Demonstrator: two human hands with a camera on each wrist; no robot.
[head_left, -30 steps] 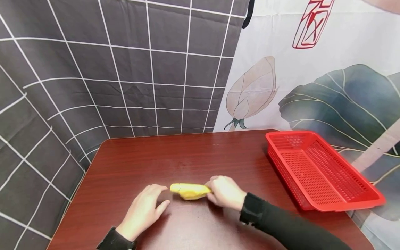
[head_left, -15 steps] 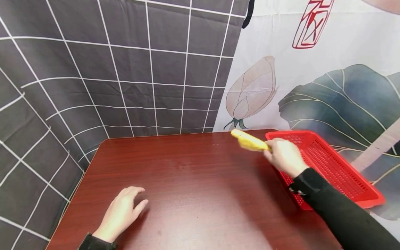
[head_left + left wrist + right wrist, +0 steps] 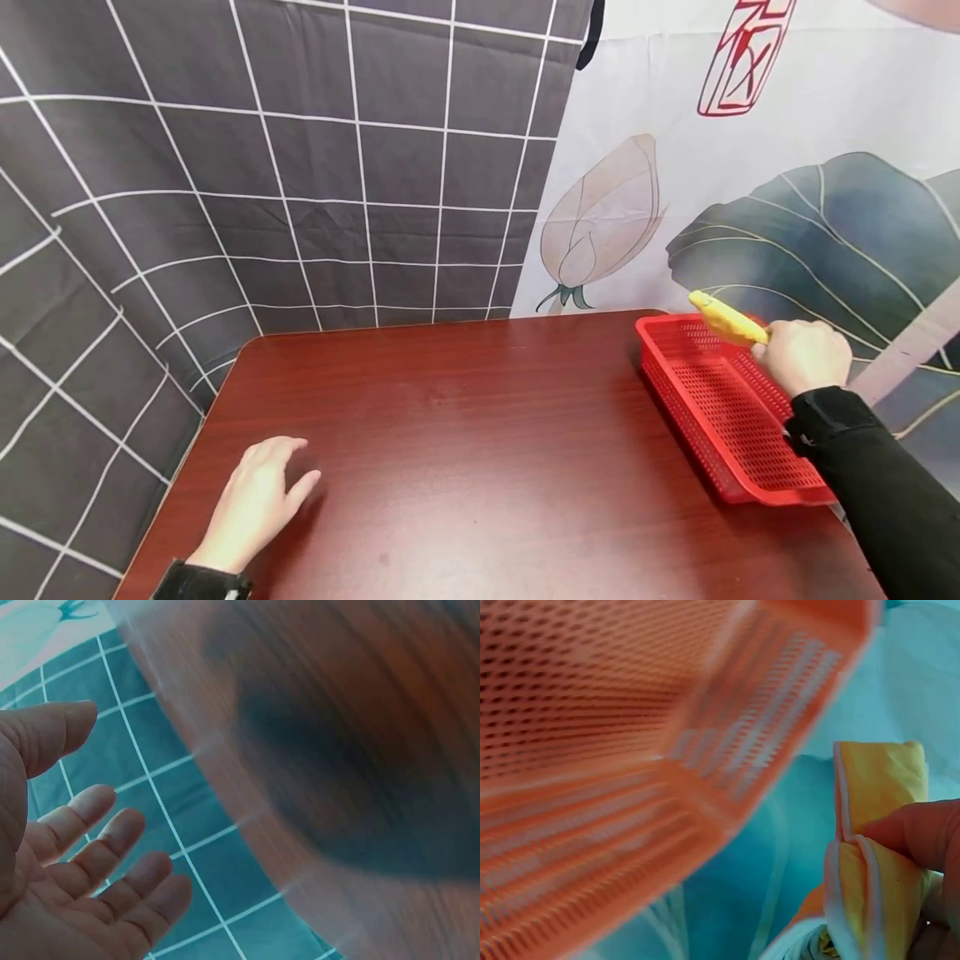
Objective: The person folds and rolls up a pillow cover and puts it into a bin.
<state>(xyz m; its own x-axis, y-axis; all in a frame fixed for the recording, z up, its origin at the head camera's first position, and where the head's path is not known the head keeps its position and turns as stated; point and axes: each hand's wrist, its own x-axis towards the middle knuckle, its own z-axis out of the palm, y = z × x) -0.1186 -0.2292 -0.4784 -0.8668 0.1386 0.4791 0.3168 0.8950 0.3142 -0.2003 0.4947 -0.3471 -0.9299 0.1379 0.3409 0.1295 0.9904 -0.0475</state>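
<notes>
A folded yellow cloth item with white piped edges is pinched between the thumb and fingers of my right hand. It is held over the far end of the red plastic basket, pointing up to the left in the head view. What kind of cloth item it is cannot be made out. In the right wrist view the basket's slotted wall is beside it, apart from the cloth. My left hand hovers over or rests on the table's left side, fingers relaxed, thumb spread, holding nothing.
The dark red wooden table has the basket at its right edge. Behind it hang a grey grid-patterned cloth and a white cloth with a lotus print.
My right hand has carried the yellow cloth item from the table's middle, up and right, to above the basket. My left hand has drawn back to the left.
</notes>
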